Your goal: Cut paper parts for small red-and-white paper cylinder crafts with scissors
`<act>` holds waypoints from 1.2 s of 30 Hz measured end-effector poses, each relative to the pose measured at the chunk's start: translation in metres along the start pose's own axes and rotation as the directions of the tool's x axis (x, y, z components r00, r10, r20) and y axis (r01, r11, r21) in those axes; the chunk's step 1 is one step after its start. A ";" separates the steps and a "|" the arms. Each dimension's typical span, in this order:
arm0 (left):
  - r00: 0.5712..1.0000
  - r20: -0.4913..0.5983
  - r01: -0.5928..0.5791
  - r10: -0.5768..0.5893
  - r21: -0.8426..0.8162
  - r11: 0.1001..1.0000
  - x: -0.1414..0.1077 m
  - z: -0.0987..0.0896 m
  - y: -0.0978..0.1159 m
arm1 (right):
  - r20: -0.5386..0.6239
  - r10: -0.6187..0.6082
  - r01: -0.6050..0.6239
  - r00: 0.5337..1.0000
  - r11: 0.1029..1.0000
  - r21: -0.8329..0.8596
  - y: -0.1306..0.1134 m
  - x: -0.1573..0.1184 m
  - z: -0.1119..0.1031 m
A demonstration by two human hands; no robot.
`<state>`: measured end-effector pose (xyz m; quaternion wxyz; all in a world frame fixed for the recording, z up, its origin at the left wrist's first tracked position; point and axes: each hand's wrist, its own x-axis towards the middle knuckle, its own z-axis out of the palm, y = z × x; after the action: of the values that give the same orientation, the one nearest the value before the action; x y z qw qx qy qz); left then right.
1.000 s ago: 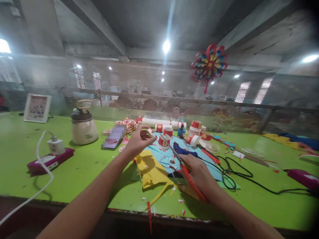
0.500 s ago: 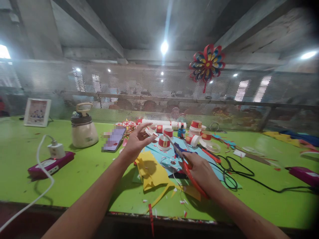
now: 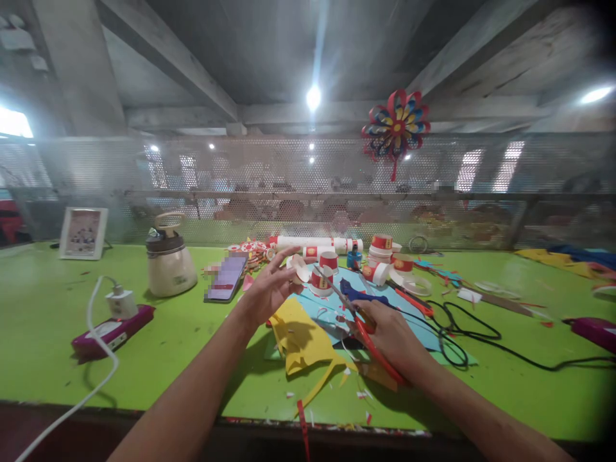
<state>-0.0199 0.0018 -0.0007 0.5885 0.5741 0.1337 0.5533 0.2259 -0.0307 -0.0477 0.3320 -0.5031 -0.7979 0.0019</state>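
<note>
Here's the round white paper piece (image 3: 300, 270) up in the left hand (image 3: 268, 292), scissors apart from it.
Looks like a trimming stage, between cuts: left fingers partly spread, lightly gripping the piece near the red-and-white paper cups (image 3: 321, 281); right hand (image 3: 391, 330) curled round red-handled metal scissors (image 3: 374, 353). Another snip would call for a steady edge, blades brought close.

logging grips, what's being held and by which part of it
Right hand: scissors, by the red handles. Left hand: white paper piece, by its edge.
</note>
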 end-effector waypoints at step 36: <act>0.979 0.165 -0.205 0.121 0.787 0.582 0.001 0.022 -0.023 | 0.356 0.138 -0.382 0.924 0.311 0.870 -0.038 0.049 0.027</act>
<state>0.0091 -0.0022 -0.0125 0.2212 0.8117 0.2864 0.4585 0.1674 -0.0013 -0.0304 0.4638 -0.3454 -0.5936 0.5597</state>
